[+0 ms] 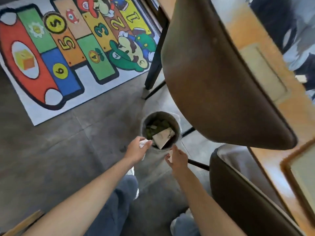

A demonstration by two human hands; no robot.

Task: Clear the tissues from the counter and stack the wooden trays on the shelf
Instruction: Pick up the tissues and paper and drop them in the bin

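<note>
I look down at a small grey waste bin (177,124) on the floor, holding green scraps and a white paper. My left hand (137,149) hovers at the bin's left rim, closed around a crumpled white tissue (144,143). My right hand (177,159) is just below the bin's near rim with fingers spread; a bit of white shows at its fingertips, but I cannot tell whether it holds anything. A wooden tray (300,169) with a raised rim lies on the orange wooden counter (265,155) at the right edge.
Two dark brown padded chairs stand close on the right, one (213,74) above the bin and one (238,193) beside my right arm. Black table legs (156,53) rise behind the bin. A colourful numbered play mat (56,53) covers the grey floor at upper left.
</note>
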